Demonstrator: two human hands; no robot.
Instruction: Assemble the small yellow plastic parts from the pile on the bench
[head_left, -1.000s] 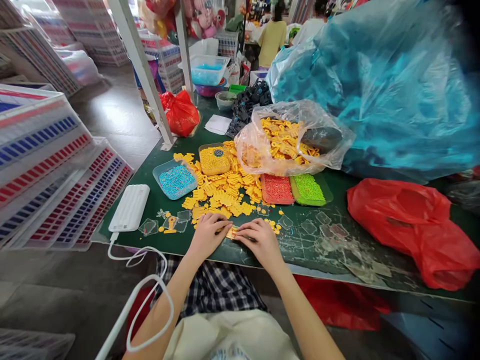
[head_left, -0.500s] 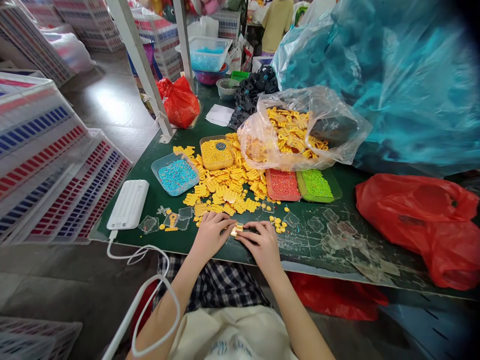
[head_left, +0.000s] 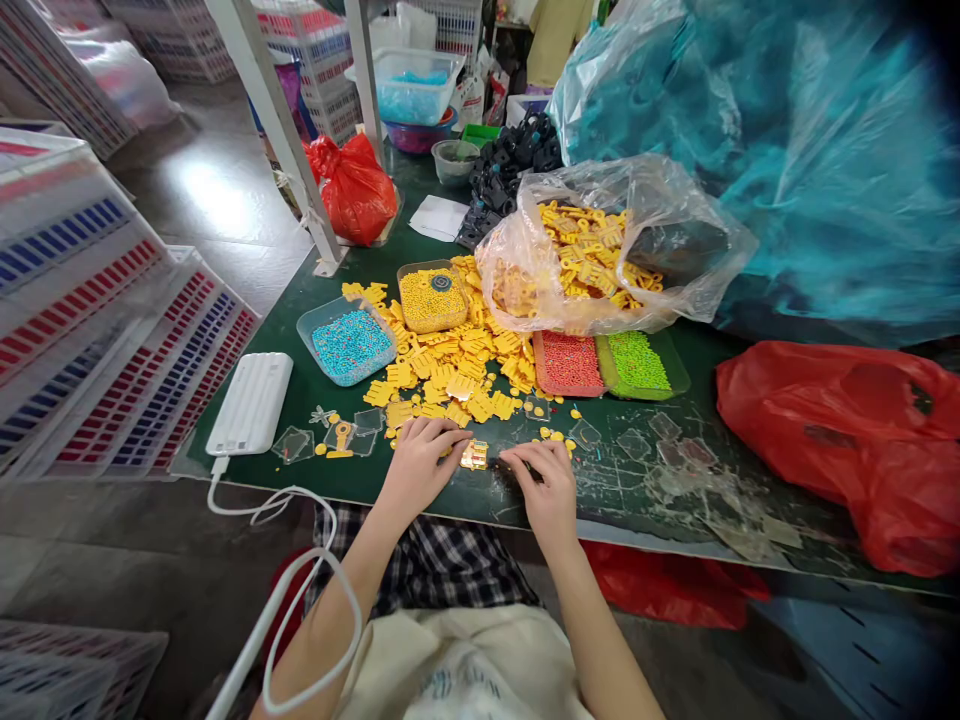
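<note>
Yellow speckled piece (head_left: 474,455) flat on table (head_left: 360,480), left hand (head_left: 420,468), right hand (head_left: 546,488), curled fingers flanking it, hold unclear

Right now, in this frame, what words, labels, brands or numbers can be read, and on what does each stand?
No text in this frame can be read.
On the cream cloth in the person's lap: bluish print, too blurred to read.
On the round blue disc lying on the tray of yellow beads: markings too small to read.
On the stacked crates at the left: red and blue stripes only, no letters.
</note>
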